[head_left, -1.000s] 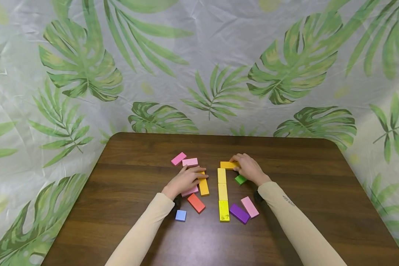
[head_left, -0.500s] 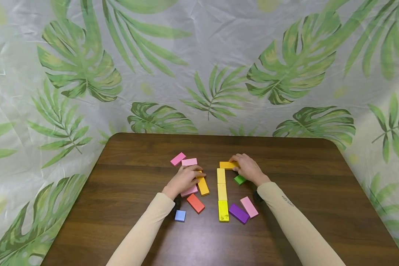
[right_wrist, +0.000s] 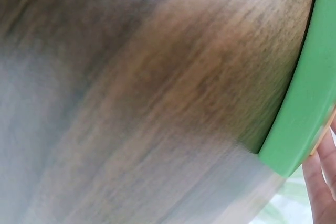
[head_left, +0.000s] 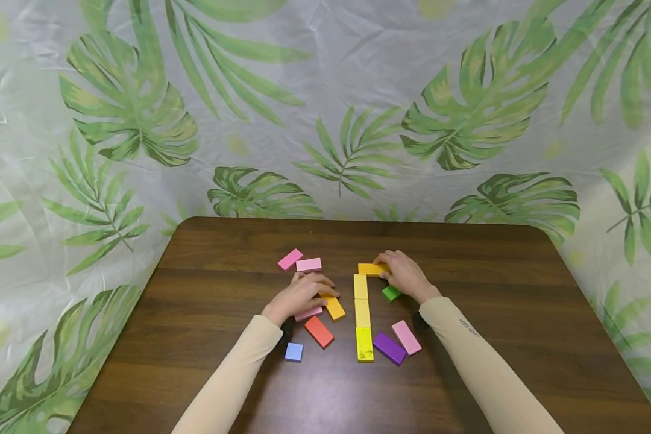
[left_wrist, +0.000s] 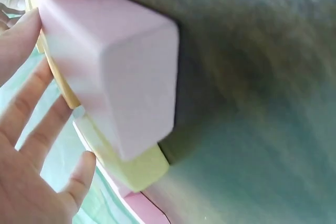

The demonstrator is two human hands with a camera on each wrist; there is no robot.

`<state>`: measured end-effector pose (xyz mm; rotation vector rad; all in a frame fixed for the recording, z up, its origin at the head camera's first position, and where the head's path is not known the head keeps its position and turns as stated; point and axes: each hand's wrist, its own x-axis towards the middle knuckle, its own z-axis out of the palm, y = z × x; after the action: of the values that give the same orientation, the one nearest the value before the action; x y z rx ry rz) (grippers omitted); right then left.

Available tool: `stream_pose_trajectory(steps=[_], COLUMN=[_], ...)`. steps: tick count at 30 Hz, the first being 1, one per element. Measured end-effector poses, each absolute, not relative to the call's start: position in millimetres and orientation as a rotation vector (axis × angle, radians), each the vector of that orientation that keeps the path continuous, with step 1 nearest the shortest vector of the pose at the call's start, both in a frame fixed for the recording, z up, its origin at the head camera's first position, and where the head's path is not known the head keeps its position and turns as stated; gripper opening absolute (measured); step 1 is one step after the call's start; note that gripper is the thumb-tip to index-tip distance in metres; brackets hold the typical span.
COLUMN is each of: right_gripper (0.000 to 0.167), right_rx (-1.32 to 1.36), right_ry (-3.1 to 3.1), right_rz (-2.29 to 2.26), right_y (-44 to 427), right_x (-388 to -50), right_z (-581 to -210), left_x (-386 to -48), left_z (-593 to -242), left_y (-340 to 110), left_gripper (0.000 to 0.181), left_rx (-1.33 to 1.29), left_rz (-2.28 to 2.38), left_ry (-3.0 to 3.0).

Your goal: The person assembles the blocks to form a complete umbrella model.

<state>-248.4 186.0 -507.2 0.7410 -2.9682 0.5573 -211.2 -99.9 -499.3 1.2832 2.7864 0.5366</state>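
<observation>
In the head view my left hand (head_left: 299,295) lies over one end of an orange block (head_left: 334,308), gripping it between thumb and fingers. Beside that hand sits a pink block (head_left: 308,313), which looms large in the left wrist view and hides part of the grip. My right hand (head_left: 407,276) holds the right end of another orange block (head_left: 370,269), lying crosswise at the far end of a column of yellow blocks (head_left: 362,313). Close under the right hand is a green block (head_left: 392,293); it covers most of the fingers (right_wrist: 317,190) in the right wrist view.
Two pink blocks (head_left: 308,265) lie beyond the left hand. Nearer are a red block (head_left: 319,332) and a small blue block (head_left: 294,352). Right of the column lie a purple block (head_left: 389,348) and a pink one (head_left: 407,337). All rest on a brown wooden table (head_left: 493,265).
The left hand's orange block has turned, its near end swinging slightly right, and the fingers have come a little nearer. The right hand and its orange block have stayed in place.
</observation>
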Motion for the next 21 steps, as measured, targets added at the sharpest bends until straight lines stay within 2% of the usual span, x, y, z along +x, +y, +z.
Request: stream_pose_trajectory(steps=[10,21], right_gripper=[0.024,0.024], right_rx=[0.739,0.735], right_ry=[-2.975,-2.960], right_rz=[0.548,0.552], right_y=[185.7,186.3], right_x=[-248.3,-248.5], right_z=[-506.2,-507.1], left_x=[-209.8,-210.5], left_z=[-500.5,-503.3], left_y=[-98.1,-97.4], left_gripper=[0.029,0.032], left_rx=[1.198,1.215], left_rz=[0.513,0.453], left_ry=[2.807,2.790])
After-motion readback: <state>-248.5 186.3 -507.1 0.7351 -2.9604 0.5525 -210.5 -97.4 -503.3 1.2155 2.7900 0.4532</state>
